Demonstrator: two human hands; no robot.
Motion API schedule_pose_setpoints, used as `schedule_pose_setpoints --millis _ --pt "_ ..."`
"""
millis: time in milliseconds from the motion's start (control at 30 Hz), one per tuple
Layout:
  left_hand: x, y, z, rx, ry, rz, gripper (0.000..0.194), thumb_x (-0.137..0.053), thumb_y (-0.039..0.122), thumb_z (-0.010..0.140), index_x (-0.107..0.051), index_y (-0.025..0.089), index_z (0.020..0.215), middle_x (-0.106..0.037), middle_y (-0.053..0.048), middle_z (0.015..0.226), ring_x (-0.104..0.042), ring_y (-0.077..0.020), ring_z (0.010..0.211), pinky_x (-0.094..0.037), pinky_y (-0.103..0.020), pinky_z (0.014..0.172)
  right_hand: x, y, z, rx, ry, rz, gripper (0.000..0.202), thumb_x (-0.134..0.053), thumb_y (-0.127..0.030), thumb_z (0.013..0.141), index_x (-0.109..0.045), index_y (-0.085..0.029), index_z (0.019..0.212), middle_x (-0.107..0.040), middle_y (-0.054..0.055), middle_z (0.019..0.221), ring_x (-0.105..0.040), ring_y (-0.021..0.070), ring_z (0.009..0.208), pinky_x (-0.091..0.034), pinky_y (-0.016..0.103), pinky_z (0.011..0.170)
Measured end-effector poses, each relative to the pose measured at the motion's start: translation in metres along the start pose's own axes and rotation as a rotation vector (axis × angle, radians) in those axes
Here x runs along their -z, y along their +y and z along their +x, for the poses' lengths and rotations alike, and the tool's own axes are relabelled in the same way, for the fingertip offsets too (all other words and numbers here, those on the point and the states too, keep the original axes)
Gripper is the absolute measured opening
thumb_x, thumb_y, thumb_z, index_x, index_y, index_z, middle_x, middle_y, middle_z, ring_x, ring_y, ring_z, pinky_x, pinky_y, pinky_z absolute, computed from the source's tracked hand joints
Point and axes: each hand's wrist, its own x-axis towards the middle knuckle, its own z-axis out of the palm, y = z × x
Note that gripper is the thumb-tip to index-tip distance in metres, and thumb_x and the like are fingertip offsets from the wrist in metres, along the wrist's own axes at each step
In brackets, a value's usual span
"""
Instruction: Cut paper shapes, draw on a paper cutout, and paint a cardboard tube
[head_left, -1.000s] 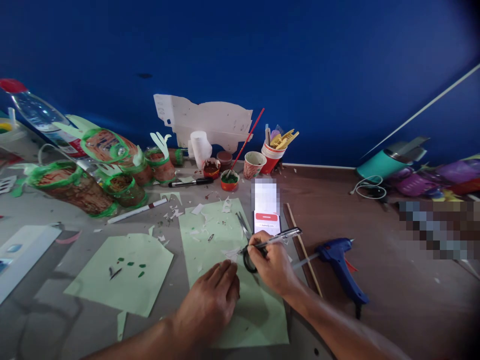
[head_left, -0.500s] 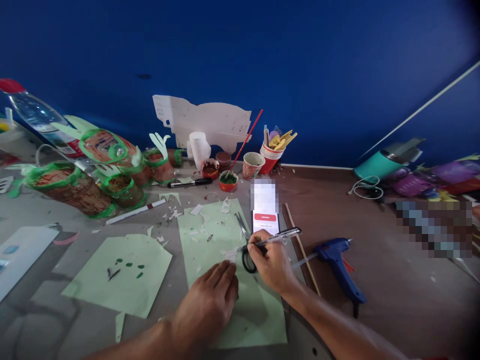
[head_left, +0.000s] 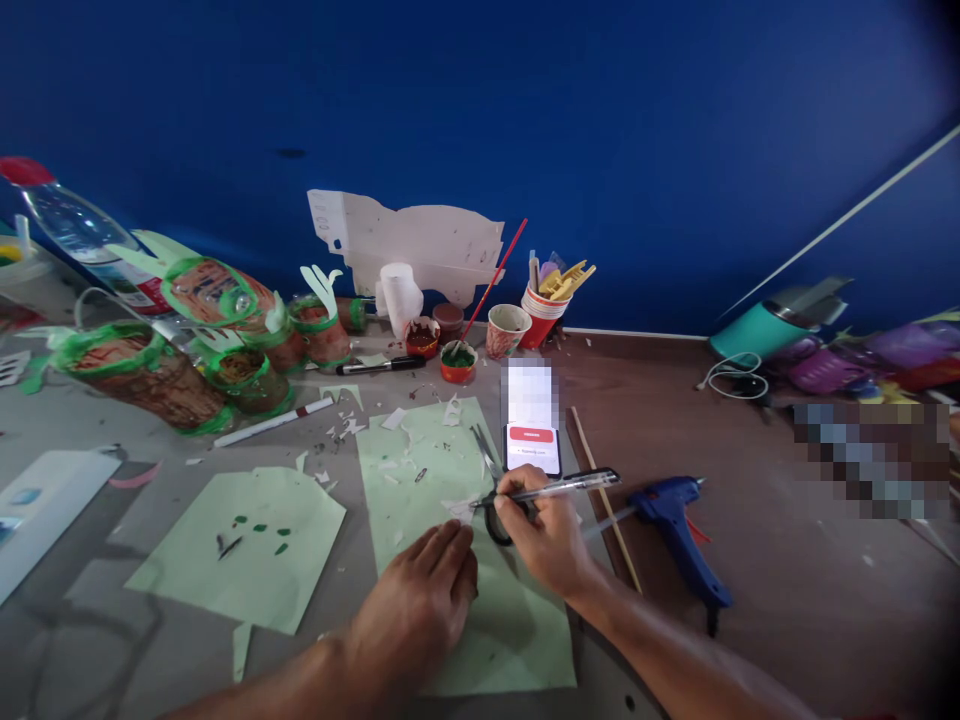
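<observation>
My right hand [head_left: 544, 525] is closed in a writing grip around a clear pen with a black cap end [head_left: 577, 484]. The pen's tip touches a small white paper piece [head_left: 457, 507] that lies on a pale green sheet [head_left: 510, 645]. My left hand [head_left: 424, 590], fingers together and bent down, presses the near edge of that piece with its fingertips. Black-handled scissors [head_left: 490, 462] lie partly under my right hand, blades pointing away. Just beyond that hand lies a phone [head_left: 532, 435] with a lit screen.
A blue glue gun [head_left: 684, 540] and a thin wooden stick [head_left: 600, 490] lie to the right. A second green sheet [head_left: 300, 580] holds small dark green bits. Behind stand paint cups [head_left: 458, 362], a paper cup [head_left: 508, 330] and painted brown-green containers [head_left: 142, 380]. Paper scraps are scattered about.
The pen has swung lower at its back end, now lying flatter, and its tip has shifted slightly left and down on the paper. My left hand stays in place.
</observation>
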Motion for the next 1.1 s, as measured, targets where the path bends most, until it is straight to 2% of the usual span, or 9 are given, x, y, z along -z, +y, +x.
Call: schedule_pose_setpoints --millis 100,300,467,600,700,800,900,1000,1100 --pt "-0.001 0.0 0.001 0.025 0.025 0.002 0.02 -0.046 0.009 0.087 -0.064 0.009 0.094 -0.069 -0.012 0.102 -0.065 -0.0247 0.096 -0.057 -0.036 0.08 -0.002 0.001 -0.003 0.004 -0.002 0.018 0.008 -0.05 -0.022 0.081 -0.057 -0.019 0.077 -0.059 0.002 0.068 -0.056 0.0163 0.065 -0.043 0.025 0.055" --pt "0.0 0.0 0.001 -0.002 0.011 0.02 0.019 -0.047 0.011 0.087 -0.065 0.009 0.092 -0.069 -0.012 0.101 -0.065 -0.0251 0.096 -0.057 -0.036 0.081 -0.005 0.008 -0.006 0.048 -0.032 0.061 0.025 -0.045 -0.025 0.091 -0.06 -0.02 0.11 -0.067 0.003 0.08 -0.062 0.0158 0.07 -0.049 0.026 0.064" --pt "-0.001 0.001 0.001 0.02 0.027 0.025 0.022 -0.044 0.01 0.089 -0.065 0.01 0.092 -0.07 -0.01 0.1 -0.065 -0.024 0.095 -0.057 -0.035 0.08 -0.004 0.01 -0.003 0.162 -0.087 0.002 0.027 -0.046 -0.019 0.089 -0.059 -0.021 0.113 -0.069 0.007 0.09 -0.064 0.0184 0.081 -0.051 0.028 0.072" --pt "-0.002 0.002 0.001 0.032 0.028 0.019 0.023 -0.043 0.011 0.09 -0.065 0.01 0.095 -0.069 -0.011 0.101 -0.064 -0.0236 0.096 -0.057 -0.035 0.081 -0.002 0.006 -0.001 0.246 -0.13 -0.049 0.028 -0.049 -0.016 0.086 -0.058 -0.021 0.113 -0.069 0.006 0.091 -0.063 0.02 0.086 -0.05 0.03 0.076" --pt "-0.002 0.002 0.001 0.027 0.031 0.021 0.021 -0.044 0.011 0.09 -0.065 0.009 0.094 -0.069 -0.011 0.101 -0.064 -0.0246 0.096 -0.057 -0.036 0.08 -0.002 0.005 -0.002 0.174 -0.113 0.027 0.028 -0.046 -0.02 0.09 -0.054 -0.022 0.117 -0.069 0.004 0.088 -0.063 0.0179 0.08 -0.05 0.029 0.073" --pt "-0.002 0.001 0.001 0.007 0.025 0.038 0.021 -0.045 0.01 0.088 -0.065 0.009 0.092 -0.069 -0.012 0.102 -0.064 -0.0249 0.096 -0.057 -0.036 0.08 -0.003 0.01 -0.005 0.071 -0.036 0.134 0.032 -0.041 -0.03 0.094 -0.051 -0.022 0.123 -0.067 0.003 0.085 -0.06 0.0158 0.071 -0.049 0.027 0.067" --pt "-0.002 0.001 0.0 0.007 0.001 0.032 0.021 -0.044 0.011 0.089 -0.065 0.01 0.093 -0.068 -0.012 0.103 -0.064 -0.0242 0.098 -0.056 -0.036 0.081 -0.003 0.015 -0.005 0.008 0.043 0.157 0.032 -0.04 -0.037 0.094 -0.057 -0.022 0.117 -0.065 0.004 0.089 -0.058 0.016 0.072 -0.047 0.028 0.069" --pt "-0.002 0.0 0.0 0.008 0.002 0.029 0.023 -0.042 0.011 0.089 -0.065 0.011 0.093 -0.067 -0.012 0.104 -0.062 -0.0233 0.099 -0.055 -0.035 0.082 -0.001 0.015 -0.003 -0.053 0.025 0.177 0.029 -0.042 -0.039 0.093 -0.063 -0.021 0.101 -0.06 0.001 0.071 -0.052 0.0139 0.06 -0.043 0.025 0.058" --pt "-0.002 0.001 0.0 0.01 0.015 0.032 0.023 -0.042 0.011 0.089 -0.065 0.011 0.093 -0.067 -0.012 0.104 -0.062 -0.0229 0.099 -0.055 -0.035 0.082 0.0 0.009 -0.002 -0.082 -0.031 0.185 0.025 -0.045 -0.036 0.091 -0.062 -0.019 0.085 -0.048 -0.003 0.056 -0.043 0.0117 0.051 -0.035 0.023 0.048"
